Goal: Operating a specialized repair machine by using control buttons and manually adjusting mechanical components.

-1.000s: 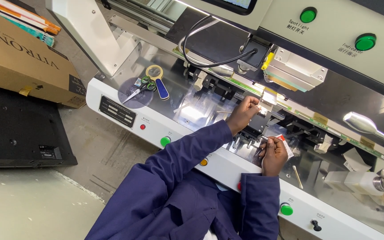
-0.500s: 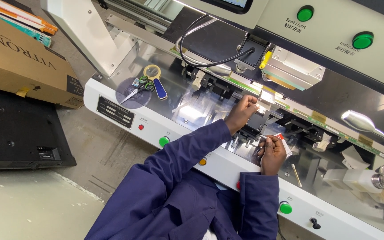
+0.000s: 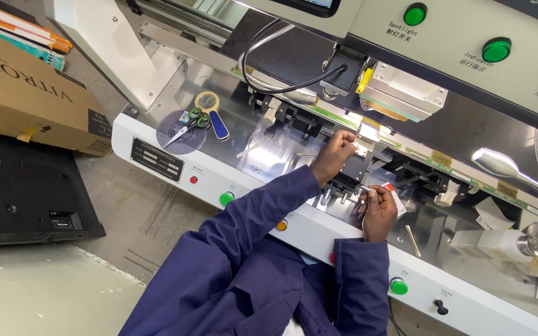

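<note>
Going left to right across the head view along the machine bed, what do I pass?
Cardboard box → scissors → tape roll → left hand → right hand, gripping a small white piece → silver gooseneck lamp head.

Views: I have only one, the head camera.
Position: above my blue sleeves [image 3: 263, 249], close in.
Facing: steeply down, tilted, onto the white machine [image 3: 175, 155] and grey floor [image 3: 138, 211].
Shared scene: nothing to compare.
</note>
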